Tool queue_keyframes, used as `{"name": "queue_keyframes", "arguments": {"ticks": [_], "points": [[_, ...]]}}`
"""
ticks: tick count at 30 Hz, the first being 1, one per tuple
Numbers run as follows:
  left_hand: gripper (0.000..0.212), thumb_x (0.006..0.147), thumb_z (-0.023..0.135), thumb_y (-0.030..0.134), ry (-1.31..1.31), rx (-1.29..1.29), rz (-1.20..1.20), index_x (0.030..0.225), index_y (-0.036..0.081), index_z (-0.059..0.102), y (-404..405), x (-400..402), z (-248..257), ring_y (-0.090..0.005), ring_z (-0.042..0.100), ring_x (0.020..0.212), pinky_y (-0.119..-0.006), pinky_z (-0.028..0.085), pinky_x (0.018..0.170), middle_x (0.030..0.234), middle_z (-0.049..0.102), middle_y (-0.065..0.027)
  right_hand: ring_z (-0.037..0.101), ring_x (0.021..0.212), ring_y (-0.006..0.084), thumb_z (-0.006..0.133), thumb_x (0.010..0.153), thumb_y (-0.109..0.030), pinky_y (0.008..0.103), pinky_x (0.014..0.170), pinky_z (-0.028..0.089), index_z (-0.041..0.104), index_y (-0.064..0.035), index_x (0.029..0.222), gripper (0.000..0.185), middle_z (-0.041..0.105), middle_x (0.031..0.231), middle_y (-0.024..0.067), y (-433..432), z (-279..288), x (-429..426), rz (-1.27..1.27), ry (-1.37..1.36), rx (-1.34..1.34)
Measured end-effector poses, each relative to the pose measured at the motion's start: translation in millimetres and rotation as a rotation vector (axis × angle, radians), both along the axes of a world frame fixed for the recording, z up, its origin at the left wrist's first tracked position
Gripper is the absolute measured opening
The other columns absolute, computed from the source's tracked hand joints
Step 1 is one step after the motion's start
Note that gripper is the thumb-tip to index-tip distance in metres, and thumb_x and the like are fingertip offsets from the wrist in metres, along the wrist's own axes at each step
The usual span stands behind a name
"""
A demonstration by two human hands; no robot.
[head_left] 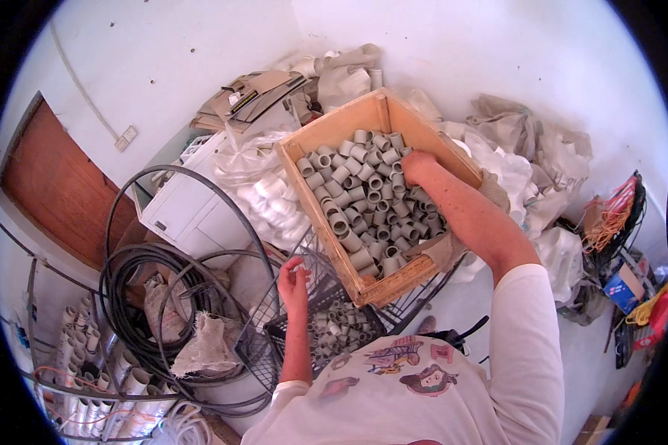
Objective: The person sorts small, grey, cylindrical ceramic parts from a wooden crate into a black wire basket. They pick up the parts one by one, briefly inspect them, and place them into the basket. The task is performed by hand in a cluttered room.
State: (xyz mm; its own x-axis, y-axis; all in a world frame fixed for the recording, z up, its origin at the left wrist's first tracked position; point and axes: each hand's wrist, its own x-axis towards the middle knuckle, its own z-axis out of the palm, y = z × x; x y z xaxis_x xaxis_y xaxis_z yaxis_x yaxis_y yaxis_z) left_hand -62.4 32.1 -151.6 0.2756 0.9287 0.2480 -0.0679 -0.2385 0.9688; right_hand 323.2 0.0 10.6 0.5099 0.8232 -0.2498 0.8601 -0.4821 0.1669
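Note:
A wooden box (306,192) full of grey plastic pipe couplings (374,196) stands in front of me, tilted in the view. My right hand (418,167) reaches into it near the right wall, on the couplings; its fingertips are hidden, so I cannot tell whether it grips one. Left of the box, my left hand (294,278) is raised with its fingers partly curled and apart, holding nothing. Below it a black plastic crate (379,322) holds smaller grey pipe fittings (339,328). Brown cloth (437,253) lies over the box's near right corner.
Coiled black hose (117,311) and a frayed sack (209,347) lie at the left, near white pipes (128,378) in a rack. Bags of white fittings (270,206) flank the box. A white cabinet (189,206) is behind the hose. Orange cord (604,233) hangs at the right.

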Motion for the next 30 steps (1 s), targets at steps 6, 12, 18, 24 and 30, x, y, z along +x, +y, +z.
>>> {"name": "queue_keyframes", "arguments": {"ticks": [6, 12, 18, 24, 30], "points": [[0.024, 0.088, 0.054, 0.0, -0.043, 0.254, 0.051, 0.112, 0.002, 0.056, -12, 26, 79, -0.0108, 0.058, 0.084, -0.024, 0.046, 0.074, 0.105, 0.06, -0.0052, 0.062, 0.104, 0.0277, 0.074, 0.069, -0.024, 0.0392, 0.087, 0.05, 0.064, -0.0024, 0.107, 0.045, 0.064, 0.111, 0.014, -9, 33, -16, 0.141, 0.11, 0.184], [0.036, 0.078, 0.06, -0.007, 0.062, 0.569, 0.084, 0.113, 0.003, 0.055, -22, 59, 153, -0.0155, 0.057, 0.084, -0.029, 0.044, 0.08, 0.101, 0.058, -0.0079, 0.064, 0.084, 0.0222, 0.075, 0.07, -0.036, 0.0347, 0.072, 0.051, 0.062, -0.0048, 0.098, 0.044, 0.066, 0.091, 0.0106, -14, 63, -43, 0.355, 0.454, 0.756], [0.054, 0.073, 0.068, -0.005, 0.151, 0.61, -0.065, 0.122, 0.005, 0.048, -25, 90, 187, -0.0185, 0.058, 0.084, -0.031, 0.045, 0.079, 0.11, 0.052, -0.0112, 0.058, 0.07, 0.0102, 0.079, 0.072, -0.029, 0.0243, 0.064, 0.048, 0.061, -0.005, 0.103, 0.043, 0.061, 0.081, 0.0052, -19, 73, -82, 0.553, 0.9, 0.783], [0.056, 0.071, 0.068, -0.007, 0.167, 0.601, -0.168, 0.123, 0.004, 0.049, -30, 106, 191, -0.0174, 0.056, 0.093, -0.03, 0.045, 0.081, 0.113, 0.053, -0.0095, 0.058, 0.067, 0.0081, 0.076, 0.076, -0.025, 0.0226, 0.062, 0.048, 0.057, -0.0032, 0.109, 0.044, 0.061, 0.081, 0.0054, -26, 74, -96, 0.634, 1.068, 0.71], [0.048, 0.076, 0.066, -0.006, 0.209, 0.742, -0.143, 0.12, 0.003, 0.05, -23, 106, 185, -0.0167, 0.056, 0.092, -0.027, 0.045, 0.081, 0.103, 0.057, -0.0085, 0.061, 0.071, 0.0112, 0.072, 0.079, -0.033, 0.025, 0.063, 0.05, 0.059, -0.0041, 0.11, 0.044, 0.064, 0.085, 0.0067, -32, 72, -103, 0.568, 1.271, 0.61]]}}
